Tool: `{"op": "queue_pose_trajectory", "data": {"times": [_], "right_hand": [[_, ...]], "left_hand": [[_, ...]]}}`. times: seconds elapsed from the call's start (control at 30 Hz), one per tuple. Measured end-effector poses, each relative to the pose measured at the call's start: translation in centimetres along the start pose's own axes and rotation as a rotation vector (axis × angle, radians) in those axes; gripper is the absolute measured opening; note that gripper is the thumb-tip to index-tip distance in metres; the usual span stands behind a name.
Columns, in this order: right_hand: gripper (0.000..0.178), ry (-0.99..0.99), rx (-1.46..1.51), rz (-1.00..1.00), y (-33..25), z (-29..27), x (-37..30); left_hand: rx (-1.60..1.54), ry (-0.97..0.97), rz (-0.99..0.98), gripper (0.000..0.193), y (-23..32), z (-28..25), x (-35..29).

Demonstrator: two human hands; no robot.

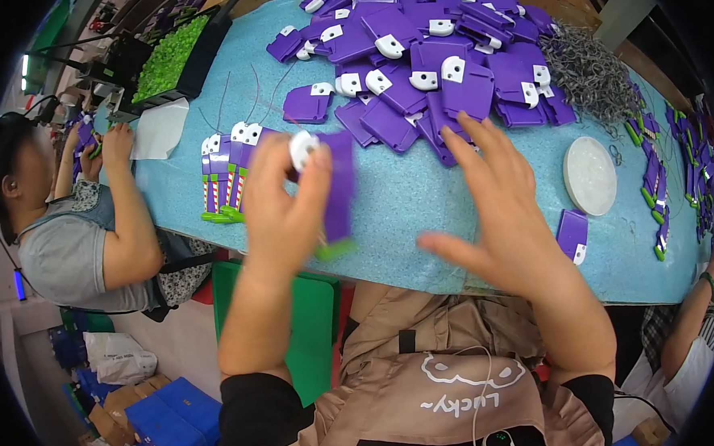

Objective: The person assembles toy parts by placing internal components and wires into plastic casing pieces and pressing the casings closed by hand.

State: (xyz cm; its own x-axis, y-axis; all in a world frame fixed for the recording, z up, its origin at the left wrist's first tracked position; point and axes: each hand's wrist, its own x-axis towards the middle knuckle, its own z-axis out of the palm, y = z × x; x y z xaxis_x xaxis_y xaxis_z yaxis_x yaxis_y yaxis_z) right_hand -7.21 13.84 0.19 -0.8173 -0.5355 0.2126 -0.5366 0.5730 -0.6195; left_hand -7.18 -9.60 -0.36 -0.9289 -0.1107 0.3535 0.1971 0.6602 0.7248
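Left hand (281,203) grips blurred purple-and-white piece (339,183) near center — right hand (503,203), fingers spread, open, near purple pile (437,55), upper frame.

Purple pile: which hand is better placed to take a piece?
Right, probably: the right hand looks empty, open beside the purple pile; the left hand holds a purple piece.

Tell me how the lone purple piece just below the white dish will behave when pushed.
The purple piece is probably stiff: similar pieces in the heap lie propped at angles without visibly sagging. It lies flat on the table, so it should slide rather than roll or tip.
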Motion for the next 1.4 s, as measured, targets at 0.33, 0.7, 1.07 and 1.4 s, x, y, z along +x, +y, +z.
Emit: {"op": "queue_pose_trajectory", "data": {"times": [0.33, 0.7, 1.07, 1.4], "right_hand": [[0.029, 0.317, -0.210, 0.066, 1.6, 1.7, -3.1], [0.033, 0.061, 0.315, -0.064, 0.0, -1.9, -7.3], [0.033, 0.161, 0.147, 0.271, 1.0, -1.3, -7.8], [0.036, 0.560, -1.015, 0.584, 13.5, -9.9, -12.5]], "left_hand": [[0.696, 0.155, 0.279, 0.047, -3.5, -3.3, 2.4], [-1.420, -0.701, -0.595, 0.078, 5.7, 5.9, -7.3], [-1.062, -0.635, -0.466, 0.076, 6.2, 7.3, -7.7], [-1.345, -0.265, -0.492, 0.064, 7.7, 6.8, -6.7]]}}
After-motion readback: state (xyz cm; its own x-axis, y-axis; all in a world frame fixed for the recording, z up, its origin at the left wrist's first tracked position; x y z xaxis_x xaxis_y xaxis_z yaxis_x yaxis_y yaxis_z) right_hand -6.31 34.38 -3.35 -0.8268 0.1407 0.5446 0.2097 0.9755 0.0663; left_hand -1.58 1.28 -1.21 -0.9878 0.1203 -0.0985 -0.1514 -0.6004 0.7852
